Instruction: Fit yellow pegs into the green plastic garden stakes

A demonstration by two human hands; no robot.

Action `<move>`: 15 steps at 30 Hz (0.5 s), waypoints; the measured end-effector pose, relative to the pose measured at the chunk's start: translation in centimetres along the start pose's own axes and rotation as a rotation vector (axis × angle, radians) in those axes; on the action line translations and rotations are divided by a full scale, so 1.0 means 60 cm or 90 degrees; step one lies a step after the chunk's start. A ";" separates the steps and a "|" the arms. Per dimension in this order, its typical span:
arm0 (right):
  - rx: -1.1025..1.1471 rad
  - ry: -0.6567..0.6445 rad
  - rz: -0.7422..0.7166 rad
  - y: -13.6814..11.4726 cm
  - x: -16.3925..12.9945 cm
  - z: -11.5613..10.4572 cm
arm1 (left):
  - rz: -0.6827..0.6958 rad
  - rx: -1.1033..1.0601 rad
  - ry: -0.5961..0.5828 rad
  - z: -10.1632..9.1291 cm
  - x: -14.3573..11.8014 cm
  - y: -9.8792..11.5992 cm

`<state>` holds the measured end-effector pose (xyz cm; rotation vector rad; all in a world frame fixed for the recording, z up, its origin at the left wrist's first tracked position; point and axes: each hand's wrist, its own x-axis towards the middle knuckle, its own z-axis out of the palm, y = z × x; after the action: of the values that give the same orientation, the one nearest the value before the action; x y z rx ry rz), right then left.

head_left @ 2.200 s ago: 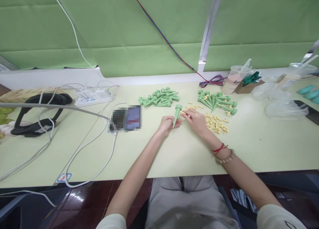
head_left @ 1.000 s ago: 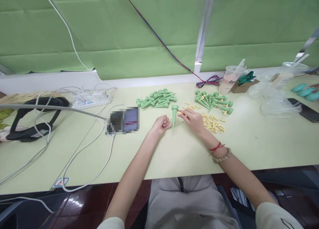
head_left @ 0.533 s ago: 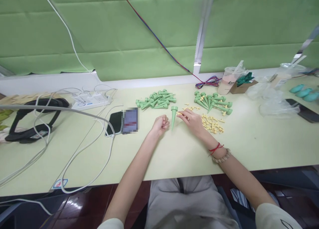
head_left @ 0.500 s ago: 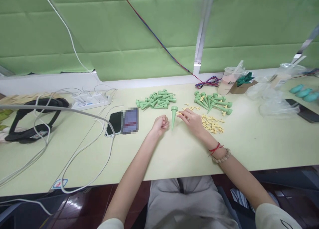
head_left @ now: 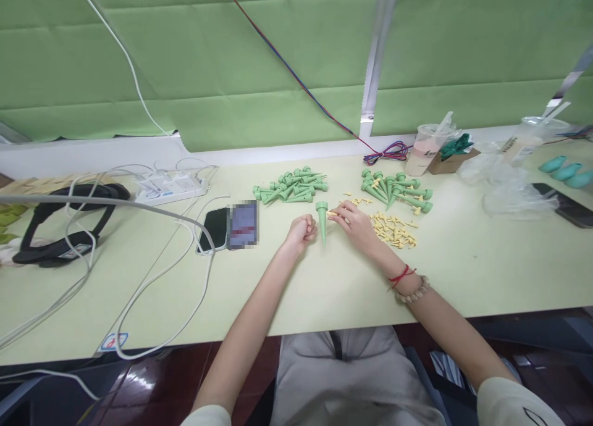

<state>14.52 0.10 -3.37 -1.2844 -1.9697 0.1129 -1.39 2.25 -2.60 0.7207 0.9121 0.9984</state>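
Observation:
My left hand (head_left: 301, 231) is curled around a green plastic cone spike (head_left: 322, 222), which stands nearly upright with its wide end up. My right hand (head_left: 354, 224) pinches a small yellow piece (head_left: 332, 213) against the spike's top. Loose yellow pieces (head_left: 393, 230) lie just right of that hand. One pile of green spikes (head_left: 291, 186) lies beyond my left hand, and another pile (head_left: 397, 191) mixed with yellow pieces lies beyond my right.
A phone (head_left: 230, 227) lies left of my hands, with white cables (head_left: 152, 271) and a power strip (head_left: 169, 183) further left. A black strap (head_left: 60, 222) sits at far left. Cups (head_left: 426, 148), a small box and clear plastic bags (head_left: 509, 191) stand at the back right.
The spike has gone from tilted to nearly upright in my left hand. My right hand stays at its top with the yellow piece. The view shifted slightly.

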 end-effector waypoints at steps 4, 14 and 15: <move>0.003 -0.001 -0.006 0.000 -0.001 0.000 | 0.001 0.004 -0.006 0.001 0.000 0.000; -0.002 -0.019 -0.025 0.003 -0.002 0.002 | 0.029 0.010 0.023 0.005 -0.003 0.002; -0.003 -0.020 -0.028 0.003 -0.002 0.003 | 0.032 0.011 0.030 0.005 -0.004 0.003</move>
<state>14.56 0.14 -3.62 -1.2481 -2.0244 0.1079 -1.24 2.09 -2.26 0.7402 0.9488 1.0568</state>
